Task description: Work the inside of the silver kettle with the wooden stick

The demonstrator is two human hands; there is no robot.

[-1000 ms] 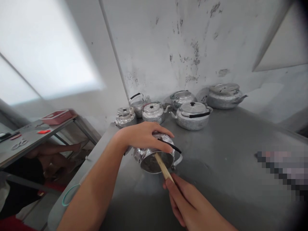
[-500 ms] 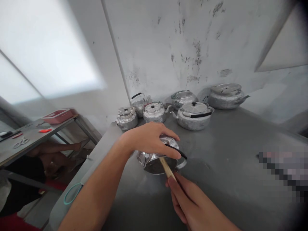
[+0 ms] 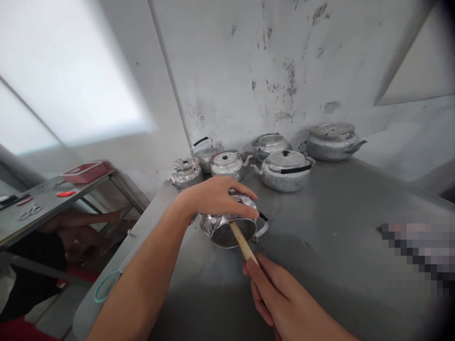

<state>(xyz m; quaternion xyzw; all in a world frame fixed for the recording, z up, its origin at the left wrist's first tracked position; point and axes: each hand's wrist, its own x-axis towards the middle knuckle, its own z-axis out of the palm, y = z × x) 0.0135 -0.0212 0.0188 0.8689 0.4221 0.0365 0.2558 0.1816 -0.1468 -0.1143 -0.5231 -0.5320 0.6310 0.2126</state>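
A dented aluminium kettle [image 3: 213, 223] lies tilted on the grey table, its round opening turned towards me and its black-gripped handle folded to the right. My left hand [image 3: 220, 201] is draped over the kettle from above, thumb and fingers curved around its body and holding it down. In my right hand [image 3: 273, 289] is a wooden stick [image 3: 242, 242], gripped in a closed fist. The stick's far end reaches inside the kettle's opening, where its tip is hidden.
Several other kettles stand along the wall, among them a lidded kettle [image 3: 286, 173] and a larger one [image 3: 334, 142]. Scissors [image 3: 30, 211] and a pink basket [image 3: 85, 176] are on a side table. A seated person's legs [image 3: 81, 225] show below it. A teal loop [image 3: 106, 286] hangs at the left edge.
The kettle has shifted slightly up and left, tilting a little, with my left hand on it. The stick's far end has moved left inside the opening.
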